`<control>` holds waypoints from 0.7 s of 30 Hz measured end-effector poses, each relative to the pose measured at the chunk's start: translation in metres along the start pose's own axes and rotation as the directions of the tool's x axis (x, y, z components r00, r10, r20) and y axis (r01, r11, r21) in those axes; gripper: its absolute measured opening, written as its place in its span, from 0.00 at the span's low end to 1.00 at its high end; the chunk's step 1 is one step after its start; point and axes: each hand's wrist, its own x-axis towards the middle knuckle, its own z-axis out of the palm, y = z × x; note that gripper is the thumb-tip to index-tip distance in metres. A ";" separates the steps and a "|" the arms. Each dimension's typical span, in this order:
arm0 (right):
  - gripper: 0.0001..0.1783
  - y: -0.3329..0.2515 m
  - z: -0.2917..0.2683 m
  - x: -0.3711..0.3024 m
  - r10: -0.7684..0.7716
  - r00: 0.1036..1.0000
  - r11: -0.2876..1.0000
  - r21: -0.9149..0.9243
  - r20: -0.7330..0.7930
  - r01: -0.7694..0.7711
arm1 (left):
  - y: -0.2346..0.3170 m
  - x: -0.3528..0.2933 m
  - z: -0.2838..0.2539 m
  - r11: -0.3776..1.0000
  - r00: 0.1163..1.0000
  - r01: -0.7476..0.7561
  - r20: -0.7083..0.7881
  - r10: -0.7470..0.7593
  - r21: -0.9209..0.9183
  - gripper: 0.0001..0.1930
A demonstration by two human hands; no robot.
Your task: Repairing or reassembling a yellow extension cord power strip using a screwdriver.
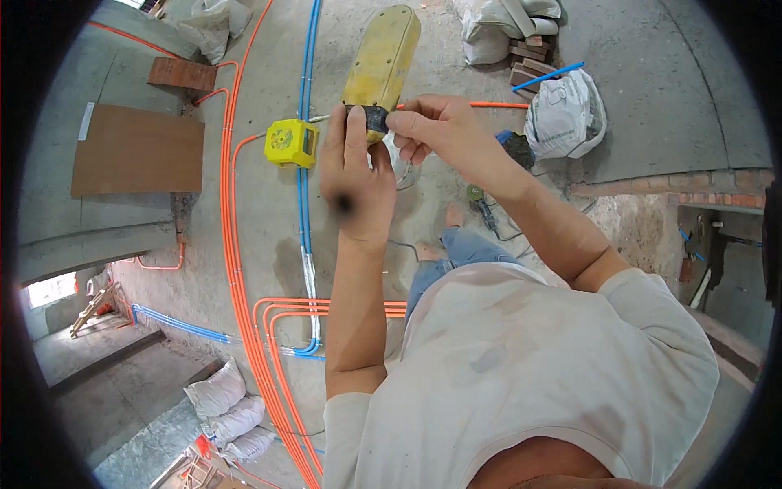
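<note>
One yellow tool (381, 61) points toward twelve o'clock. Left hand (357, 179) grips and right hand (438, 129) pinches its black end (375, 120).

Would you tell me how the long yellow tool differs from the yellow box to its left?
The long yellow tool is elongated with a rounded far end, while the yellow box is short and blocky. The tool's yellow is duller and its near end black; the box's yellow is brighter. The left hand and right hand touch the tool; no fingers wrap the box. Both are mainly yellow.
</note>
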 end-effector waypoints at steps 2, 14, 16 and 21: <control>0.16 -0.007 -0.006 0.016 -0.018 1.000 1.000 0.013 0.015 0.018 | -0.009 0.013 0.009 0.997 0.999 -0.051 -0.012 0.051 0.051 0.27; 0.15 -0.029 -0.012 0.067 -0.037 0.998 0.999 -0.033 -0.058 0.035 | -0.028 0.057 0.043 0.987 0.989 -0.145 -0.004 0.146 0.070 0.25; 0.15 -0.021 -0.010 0.074 -0.073 0.995 0.997 0.003 -0.063 0.074 | -0.035 0.058 0.042 0.992 0.992 -0.126 0.005 0.126 0.017 0.25; 0.14 -0.006 -0.002 0.082 -0.044 0.997 0.993 0.108 -0.066 0.051 | -0.049 0.061 0.036 0.986 0.994 0.077 0.082 -0.065 -0.146 0.24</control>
